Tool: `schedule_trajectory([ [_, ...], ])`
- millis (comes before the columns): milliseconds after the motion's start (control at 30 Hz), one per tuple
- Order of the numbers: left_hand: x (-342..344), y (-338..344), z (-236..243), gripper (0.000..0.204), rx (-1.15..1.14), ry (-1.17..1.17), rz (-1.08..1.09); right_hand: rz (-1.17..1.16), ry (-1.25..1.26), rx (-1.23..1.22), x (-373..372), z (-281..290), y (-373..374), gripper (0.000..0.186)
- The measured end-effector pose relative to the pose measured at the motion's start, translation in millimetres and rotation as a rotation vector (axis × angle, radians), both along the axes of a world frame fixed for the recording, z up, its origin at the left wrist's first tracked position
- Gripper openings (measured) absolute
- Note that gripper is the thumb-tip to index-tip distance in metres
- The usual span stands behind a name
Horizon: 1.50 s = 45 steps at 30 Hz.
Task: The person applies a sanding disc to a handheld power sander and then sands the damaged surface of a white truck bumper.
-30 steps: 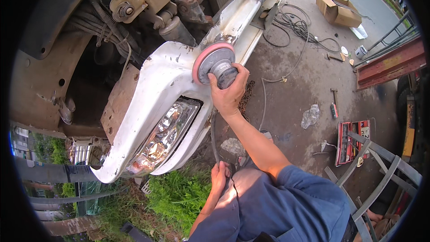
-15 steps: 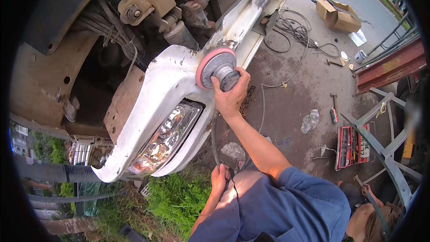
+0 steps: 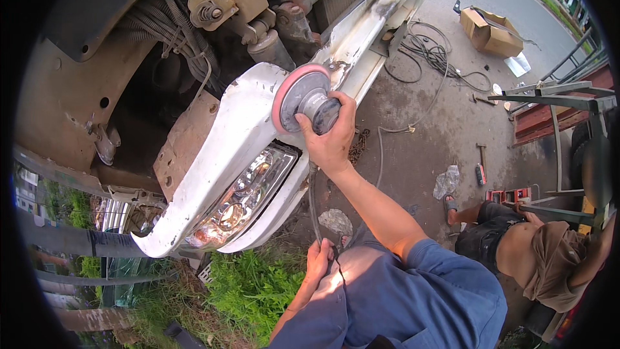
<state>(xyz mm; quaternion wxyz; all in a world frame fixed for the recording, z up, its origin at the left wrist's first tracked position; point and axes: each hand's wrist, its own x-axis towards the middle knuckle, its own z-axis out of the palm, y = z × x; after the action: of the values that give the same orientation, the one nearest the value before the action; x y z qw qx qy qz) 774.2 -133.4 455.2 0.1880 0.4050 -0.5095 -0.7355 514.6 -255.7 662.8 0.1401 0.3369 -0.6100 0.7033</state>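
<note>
A round sander [image 3: 302, 92] with a pink-edged pad rests its face against the white vehicle bumper [image 3: 223, 136], near the upper corner. My right hand [image 3: 330, 139] is wrapped round the sander's dark grey body, thumb on the near side. Lower down, close to my body, my left hand [image 3: 318, 260] is closed on a dark hose [image 3: 313, 203] that runs up toward the sander. A clear headlight [image 3: 242, 197] is set in the bumper just below the sander. Chipped paint and bare patches show along the bumper's edge.
Looped hose [image 3: 429, 52] lies on the ground, with a cardboard box [image 3: 491, 31] beyond. A hammer [image 3: 482, 155], crumpled plastic [image 3: 446, 182] and a red toolbox [image 3: 510, 198] are to the right. Another person [image 3: 516, 245] is beside a metal frame [image 3: 562, 100]. Green plants [image 3: 255, 291] grow below the bumper.
The sander and my right hand have shifted slightly left on the bumper. At right, the other person has come further into view, and the metal frame has changed position. My left hand keeps its hold.
</note>
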Motion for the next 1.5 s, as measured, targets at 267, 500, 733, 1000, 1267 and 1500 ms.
schedule_trajectory([
  [267,-6,-4,1,0.04,-0.043,-0.044,-0.016,0.023,0.257,-0.065,23,9,5,0.072],
  [500,1,4,6,0.039,-0.015,0.046,0.097,-0.16,-0.012,0.04,6,0,3,0.07],
  [733,1,7,7,0.04,0.044,0.033,0.044,0.009,0.16,-0.017,29,9,6,0.073],
  [1000,-5,6,16,0.037,-0.088,0.078,0.025,-0.14,0.018,0.066,8,35,8,0.069],
  [1267,-22,-2,44,0.038,-0.124,0.055,-0.025,-0.149,0.128,0.041,-1,52,1,0.068],
  [1500,-20,3,38,0.044,-0.265,-0.008,-0.202,0.144,0.346,0.196,11,81,4,0.068],
])
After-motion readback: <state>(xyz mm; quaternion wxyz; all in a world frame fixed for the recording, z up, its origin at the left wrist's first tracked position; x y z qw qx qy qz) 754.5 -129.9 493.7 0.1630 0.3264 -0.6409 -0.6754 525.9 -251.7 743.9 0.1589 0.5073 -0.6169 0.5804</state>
